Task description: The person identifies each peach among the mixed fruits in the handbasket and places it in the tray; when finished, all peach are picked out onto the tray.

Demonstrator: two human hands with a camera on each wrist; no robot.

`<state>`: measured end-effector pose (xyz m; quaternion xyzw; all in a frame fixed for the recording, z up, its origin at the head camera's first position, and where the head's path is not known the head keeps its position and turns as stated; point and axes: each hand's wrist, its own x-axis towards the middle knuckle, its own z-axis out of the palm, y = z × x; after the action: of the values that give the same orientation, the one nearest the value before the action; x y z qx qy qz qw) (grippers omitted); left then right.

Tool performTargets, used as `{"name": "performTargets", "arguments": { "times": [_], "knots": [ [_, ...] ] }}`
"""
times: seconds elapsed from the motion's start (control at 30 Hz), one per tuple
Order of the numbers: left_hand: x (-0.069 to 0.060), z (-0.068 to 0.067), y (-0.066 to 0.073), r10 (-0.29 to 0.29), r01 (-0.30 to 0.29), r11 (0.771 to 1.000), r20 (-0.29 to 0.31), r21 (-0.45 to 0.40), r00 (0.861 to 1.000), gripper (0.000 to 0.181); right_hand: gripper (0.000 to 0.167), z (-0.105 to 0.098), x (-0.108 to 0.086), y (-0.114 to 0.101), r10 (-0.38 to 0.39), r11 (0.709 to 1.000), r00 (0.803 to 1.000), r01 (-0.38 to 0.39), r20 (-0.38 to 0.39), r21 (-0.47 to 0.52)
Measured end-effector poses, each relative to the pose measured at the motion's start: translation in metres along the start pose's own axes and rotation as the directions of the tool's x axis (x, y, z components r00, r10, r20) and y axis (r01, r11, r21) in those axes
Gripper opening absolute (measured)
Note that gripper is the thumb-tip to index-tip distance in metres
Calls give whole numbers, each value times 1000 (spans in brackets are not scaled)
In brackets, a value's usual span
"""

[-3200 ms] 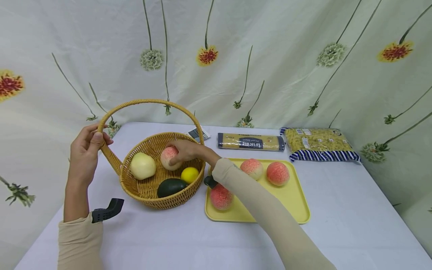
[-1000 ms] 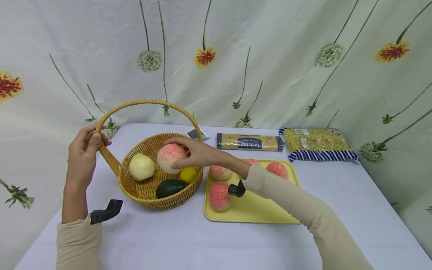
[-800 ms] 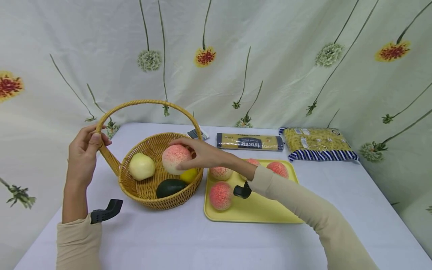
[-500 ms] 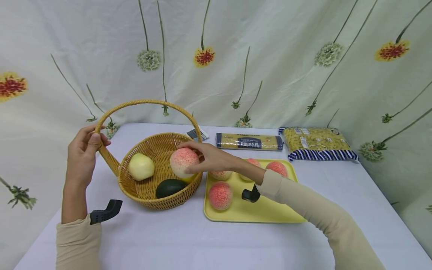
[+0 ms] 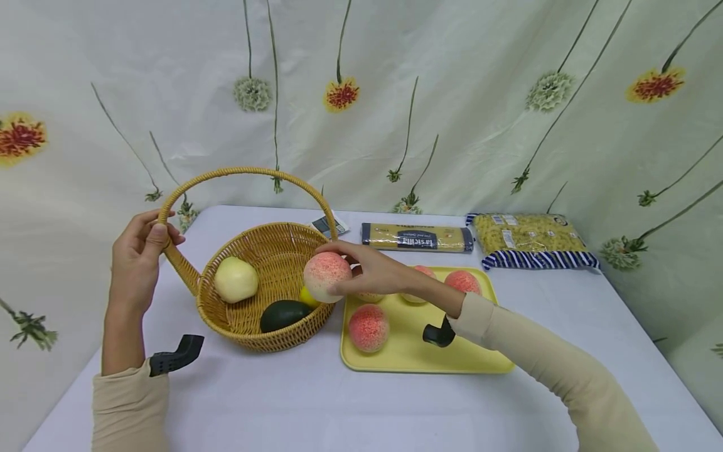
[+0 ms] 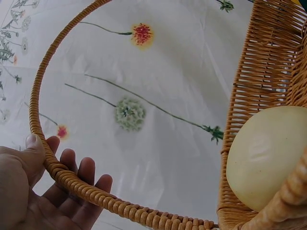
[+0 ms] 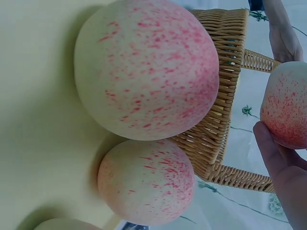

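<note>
My left hand (image 5: 138, 257) grips the left side of the arched handle (image 6: 86, 191) of a wicker basket (image 5: 226, 323). In my right hand (image 5: 375, 269) is a pink-and-white peach (image 5: 326, 276), pinched between thumb and fingers above the basket's right rim. Inside the basket lie a pale yellow-green round fruit (image 5: 236, 280), a dark green avocado-shaped fruit (image 5: 284, 315) and a yellow lemon-like fruit (image 5: 308, 297), partly hidden by the peach. The right wrist view shows the held peach (image 7: 288, 105) beside two others on the tray.
Right of the basket, a yellow tray (image 5: 452, 351) carries several peaches, one nearest the front (image 5: 369, 328). Behind it lie a flat pasta packet (image 5: 418, 238) and a larger bag of pasta (image 5: 528, 240). A small label card (image 5: 333, 224) sits behind the basket.
My right hand has raised the peach from inside the basket and carried it rightward to the basket's right rim. The left hand has stayed on the handle.
</note>
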<state>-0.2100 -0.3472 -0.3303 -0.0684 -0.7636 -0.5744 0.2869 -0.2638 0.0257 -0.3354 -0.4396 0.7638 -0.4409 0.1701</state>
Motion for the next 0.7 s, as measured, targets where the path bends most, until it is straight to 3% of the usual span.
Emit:
{"name": "performTargets", "arguments": {
  "times": [0.37,0.7],
  "knots": [
    [1,1,-2,17,-16,995,9,-95,1000,30,66,0,-22,6,87,992,996,-85,-17,87],
    [0,1,-1,19,-18,992,11,-121,1000,29,64,-3,-37,11,33,996,999,-31,-16,83]
  ]
}}
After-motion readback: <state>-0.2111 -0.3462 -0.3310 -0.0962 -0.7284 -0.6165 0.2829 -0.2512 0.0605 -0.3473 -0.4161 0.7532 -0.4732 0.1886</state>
